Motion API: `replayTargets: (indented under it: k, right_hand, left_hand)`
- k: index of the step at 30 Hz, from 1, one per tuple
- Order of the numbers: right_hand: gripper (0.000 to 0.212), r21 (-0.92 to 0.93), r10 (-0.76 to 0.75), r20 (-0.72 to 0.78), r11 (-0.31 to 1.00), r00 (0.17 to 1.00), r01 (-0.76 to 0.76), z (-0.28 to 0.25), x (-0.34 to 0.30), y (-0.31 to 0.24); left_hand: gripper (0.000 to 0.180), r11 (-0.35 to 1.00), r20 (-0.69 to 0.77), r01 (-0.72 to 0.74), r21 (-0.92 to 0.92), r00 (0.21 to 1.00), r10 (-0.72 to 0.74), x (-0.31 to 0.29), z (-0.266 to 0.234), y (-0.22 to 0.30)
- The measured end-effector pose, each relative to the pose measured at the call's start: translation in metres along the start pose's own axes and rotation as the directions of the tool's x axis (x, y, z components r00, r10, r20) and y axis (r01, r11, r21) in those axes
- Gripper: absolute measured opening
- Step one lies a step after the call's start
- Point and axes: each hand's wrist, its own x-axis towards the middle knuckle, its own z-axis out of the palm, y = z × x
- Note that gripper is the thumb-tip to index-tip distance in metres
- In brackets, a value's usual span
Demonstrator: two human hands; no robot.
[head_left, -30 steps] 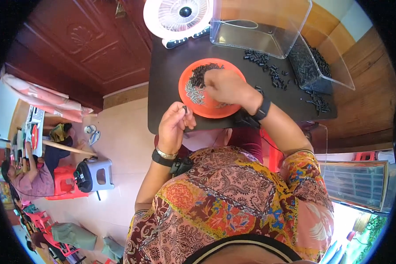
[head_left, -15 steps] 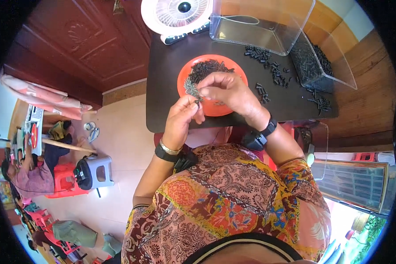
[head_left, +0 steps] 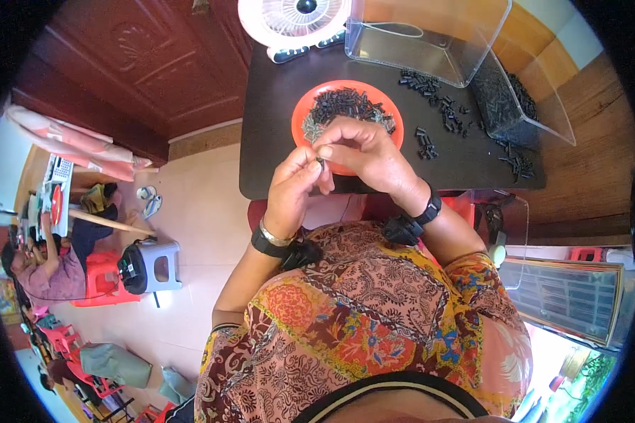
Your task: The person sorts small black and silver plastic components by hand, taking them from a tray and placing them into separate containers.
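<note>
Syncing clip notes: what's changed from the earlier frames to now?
Right hand drew back over the orange plate, left and toward the wearer, to meet the left hand, which shifted slightly right, still pinching a small black piece. Can't tell if the right holds anything. Plate, fan and clear bins stayed put.

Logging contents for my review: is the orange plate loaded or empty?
Loaded: the orange plate holds a pile of black pieces and some silvery pieces.

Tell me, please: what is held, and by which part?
The left hand pinches a small black piece; which end it grips is unclear. Whether the right hand holds anything cannot be told.
</note>
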Motion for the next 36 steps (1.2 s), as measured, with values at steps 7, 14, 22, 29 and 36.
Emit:
replayTargets:
  k: [7, 14, 22, 29, 36]
  right_hand:
    - [0.008, -0.133, -0.043, 0.127, 0.989, 0.991, 0.06, -0.002, -0.011, -0.012]
    - [0.027, -0.481, -0.355, 0.038, 0.813, 0.934, 0.328, 0.003, -0.016, 0.001]
    - [0.028, -0.535, -0.417, 0.016, 0.764, 0.909, 0.36, -0.006, -0.021, 0.005]
    - [0.015, -0.862, -0.258, -0.205, 0.505, 0.944, -0.049, -0.129, -0.039, -0.023]
    - [0.019, -0.851, -0.353, -0.475, 0.417, 0.806, -0.32, -0.224, -0.046, -0.019]
  left_hand:
    - [0.021, 1.0, 0.005, 0.01, 0.023, 1.0, -0.01, -0.013, -0.002, -0.001]
    - [0.022, 0.987, -0.036, 0.038, -0.155, 0.998, -0.044, -0.009, 0.004, -0.004]
    - [0.02, 0.981, -0.068, 0.092, -0.174, 0.992, -0.105, -0.005, 0.002, -0.011]
    - [0.022, 0.989, -0.049, 0.057, -0.139, 0.997, -0.064, -0.004, -0.016, -0.009]
    - [0.024, 0.986, -0.071, 0.043, -0.164, 0.996, -0.055, -0.007, -0.029, -0.015]
